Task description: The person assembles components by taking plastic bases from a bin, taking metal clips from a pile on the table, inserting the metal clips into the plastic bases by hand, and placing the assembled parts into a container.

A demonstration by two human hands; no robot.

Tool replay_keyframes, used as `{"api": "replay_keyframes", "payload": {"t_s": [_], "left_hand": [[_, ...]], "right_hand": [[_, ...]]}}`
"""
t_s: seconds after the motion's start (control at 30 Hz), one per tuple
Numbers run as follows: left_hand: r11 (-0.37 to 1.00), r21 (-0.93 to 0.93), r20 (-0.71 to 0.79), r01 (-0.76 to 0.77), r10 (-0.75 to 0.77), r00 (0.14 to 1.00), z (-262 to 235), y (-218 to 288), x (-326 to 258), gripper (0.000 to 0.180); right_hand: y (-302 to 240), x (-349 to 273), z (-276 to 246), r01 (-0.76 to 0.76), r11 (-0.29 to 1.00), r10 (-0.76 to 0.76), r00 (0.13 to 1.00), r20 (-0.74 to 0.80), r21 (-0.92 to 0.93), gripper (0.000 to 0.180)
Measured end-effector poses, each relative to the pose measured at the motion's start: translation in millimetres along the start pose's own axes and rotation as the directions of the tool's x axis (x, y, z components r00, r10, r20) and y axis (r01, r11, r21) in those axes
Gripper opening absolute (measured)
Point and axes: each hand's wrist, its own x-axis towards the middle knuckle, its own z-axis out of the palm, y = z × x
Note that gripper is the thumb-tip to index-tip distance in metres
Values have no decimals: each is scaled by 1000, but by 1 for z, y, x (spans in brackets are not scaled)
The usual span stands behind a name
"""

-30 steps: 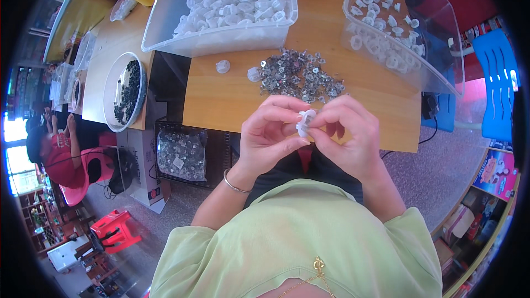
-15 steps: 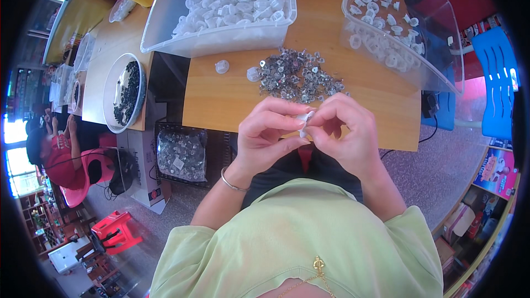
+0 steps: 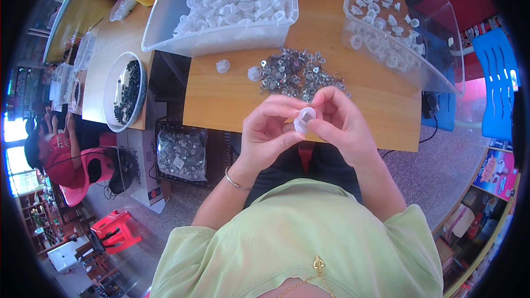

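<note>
Over the table's near edge, a small round white plastic cap (image 3: 301, 123) is pinched between both my hands, its face tilted toward me. My left hand (image 3: 269, 126) grips its left side between thumb and fingers. The thumb of my right hand (image 3: 343, 127) presses at its right side, where a small grey metal piece (image 3: 309, 116) shows at the middle of the face. Just beyond my hands lies a heap of small shiny metal clips (image 3: 292, 74). Two loose white caps rest left of the heap, one apart (image 3: 222, 66) and one touching it (image 3: 254, 74).
A clear bin (image 3: 221, 44) full of white plastic parts stands at the back left; another bin (image 3: 441, 80) with fewer stands at the right. A white basin (image 3: 108, 96) of black pieces sits on the left table. A bag of metal parts (image 3: 181, 154) lies below. A person (image 3: 55, 149) sits far left.
The white cap has been turned so its round face shows. My right hand has shifted slightly, with its index finger raised and thumb against the cap.
</note>
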Motion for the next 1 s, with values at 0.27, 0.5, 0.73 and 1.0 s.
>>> {"api": "replay_keyframes", "payload": {"t_s": [0.27,0.5,0.73,1.0], "left_hand": [[999,16,-14,36,-36,999,1,1,1,32],[998,64,-15,7,-6,1000,0,-1,-2,31],[996,88,4,-6,5,1000,1,0,1,33],[998,63,-15,8,-7,1000,3,1,2,33]], "right_hand": [[0,-1,1,73,997,-73,997,2,-31,24],[0,-2,1,76,996,-76,997,-4,-42,24],[-2,-2,1,16,999,-17,1000,24,38,23],[-4,-4,3,82,994,-86,995,-48,-77,22]]}}
